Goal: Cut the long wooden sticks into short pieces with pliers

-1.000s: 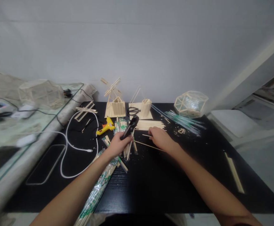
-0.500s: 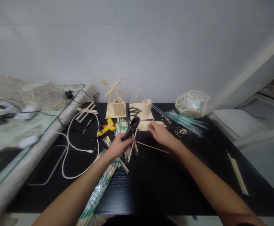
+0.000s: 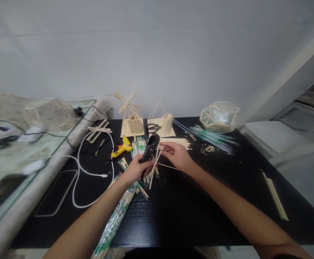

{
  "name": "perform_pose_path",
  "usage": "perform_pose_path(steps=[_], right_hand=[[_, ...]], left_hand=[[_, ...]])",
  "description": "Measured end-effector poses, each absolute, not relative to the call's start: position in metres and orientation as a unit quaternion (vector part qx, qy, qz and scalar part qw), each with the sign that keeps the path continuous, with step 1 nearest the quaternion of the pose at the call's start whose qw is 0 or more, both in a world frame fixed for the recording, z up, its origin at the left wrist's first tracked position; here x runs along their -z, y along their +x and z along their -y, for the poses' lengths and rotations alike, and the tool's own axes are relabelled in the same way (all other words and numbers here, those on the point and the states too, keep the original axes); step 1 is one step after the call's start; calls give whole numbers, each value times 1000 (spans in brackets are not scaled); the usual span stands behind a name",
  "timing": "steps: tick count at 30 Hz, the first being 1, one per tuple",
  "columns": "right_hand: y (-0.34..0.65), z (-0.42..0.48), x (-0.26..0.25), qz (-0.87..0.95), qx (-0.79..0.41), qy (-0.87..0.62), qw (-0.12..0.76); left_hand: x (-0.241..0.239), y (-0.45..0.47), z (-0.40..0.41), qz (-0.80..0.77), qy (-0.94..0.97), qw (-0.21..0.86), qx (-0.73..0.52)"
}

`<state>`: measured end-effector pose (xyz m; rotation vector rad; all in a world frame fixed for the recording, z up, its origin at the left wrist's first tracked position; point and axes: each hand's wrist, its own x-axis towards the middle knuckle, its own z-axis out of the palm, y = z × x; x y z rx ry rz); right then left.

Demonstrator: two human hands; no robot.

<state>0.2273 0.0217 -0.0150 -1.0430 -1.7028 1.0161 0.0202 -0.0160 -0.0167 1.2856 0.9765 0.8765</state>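
My left hand is closed round the handles of black cutting pliers, whose jaws point up and away from me. My right hand pinches a thin wooden stick and holds it slanted right beside the pliers' jaws. Both hands hover over a pile of short cut sticks on the black table. Another long stick lies on the table under my right hand.
A yellow glue gun, a white cable, scissors, a small stick house with a windmill, a stick cup and a geodesic frame stand behind. A wrapped bundle of sticks lies under my left forearm. A phone lies left.
My right hand has lifted a stick off the table and brought it left to the pliers. My left hand has kept the pliers in nearly the same place.
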Motion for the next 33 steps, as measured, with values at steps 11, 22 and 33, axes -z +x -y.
perform_pose_path(steps=[11, 22, 33], right_hand=[[222, -5, 20, 824, 19, -350, 446], [214, 0, 34, 850, -123, -282, 429], [217, 3, 4, 899, -249, -268, 241]], left_hand=[[11, 24, 21, -426, 428, 685, -408], [7, 25, 20, -347, 377, 761, -397], [6, 25, 15, -371, 351, 682, -523]])
